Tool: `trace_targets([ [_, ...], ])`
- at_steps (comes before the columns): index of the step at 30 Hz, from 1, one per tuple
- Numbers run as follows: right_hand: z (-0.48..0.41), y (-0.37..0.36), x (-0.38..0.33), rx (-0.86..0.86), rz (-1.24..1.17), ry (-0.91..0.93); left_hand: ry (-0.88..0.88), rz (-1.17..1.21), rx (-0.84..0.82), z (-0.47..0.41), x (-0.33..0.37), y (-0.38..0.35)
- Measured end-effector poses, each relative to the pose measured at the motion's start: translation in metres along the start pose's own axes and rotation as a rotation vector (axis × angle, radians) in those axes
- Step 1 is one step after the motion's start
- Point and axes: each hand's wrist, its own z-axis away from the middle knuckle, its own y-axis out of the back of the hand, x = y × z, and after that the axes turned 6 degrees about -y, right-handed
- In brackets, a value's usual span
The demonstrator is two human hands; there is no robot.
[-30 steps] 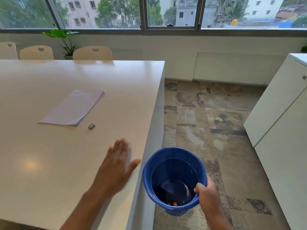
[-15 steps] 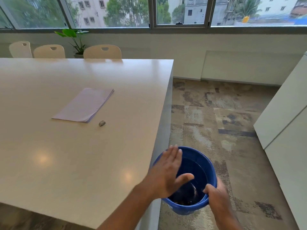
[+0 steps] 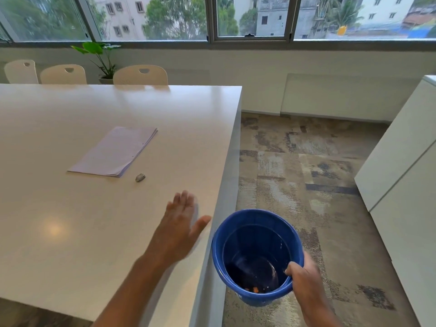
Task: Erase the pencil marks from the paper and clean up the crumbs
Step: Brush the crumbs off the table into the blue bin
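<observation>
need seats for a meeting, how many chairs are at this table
3, all along the table's far edge: one chair at far left, one beside it, one just right of the potted plant. Others may sit out of frame.

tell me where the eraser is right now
Head view: the eraser lies on the table just right of the paper stack's near corner, beyond the left hand.

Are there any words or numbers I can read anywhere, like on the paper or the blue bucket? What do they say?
No text can be read in this picture.
Stack of paper: only faint marks, too pale and small to read.
Blue bucket: no label or brand shows.
Eraser: too small to tell.
Buildings outside the window: no readable sign.
</observation>
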Motion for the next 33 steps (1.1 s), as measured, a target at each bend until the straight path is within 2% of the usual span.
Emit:
trace_targets([
  [5, 0.001, -0.001, 0.000, -0.005, -0.045, -0.005, -0.049, -0.188, -0.100, -0.002, 0.026, -0.017],
  [9, 0.003, 0.000, 0.001, -0.017, -0.045, -0.011, -0.222, -0.187, -0.145, -0.010, 0.077, -0.028],
  [12, 0.001, 0.001, 0.005, -0.017, -0.048, -0.008, -0.322, -0.088, -0.229, -0.017, 0.108, -0.039],
  [14, 0.004, 0.000, 0.003, -0.015, -0.049, -0.002, -0.362, -0.059, -0.213, -0.019, 0.118, -0.042],
  [16, 0.005, 0.001, 0.002, -0.014, -0.050, 0.009, -0.353, -0.044, -0.166, -0.018, 0.120, -0.036],
  [20, -0.001, 0.000, 0.009, -0.028, -0.053, 0.001, -0.228, -0.074, -0.088, -0.016, 0.091, -0.014],
  [25, 0.001, -0.001, 0.008, -0.039, -0.067, 0.022, -0.013, -0.183, -0.122, -0.011, 0.048, -0.005],
  [28, -0.001, 0.001, 0.012, -0.051, -0.069, 0.031, -0.026, -0.216, -0.094, -0.011, 0.052, -0.018],
  [33, -0.003, 0.003, 0.015, -0.069, -0.086, 0.032, -0.197, -0.139, -0.129, -0.017, 0.089, -0.024],
])
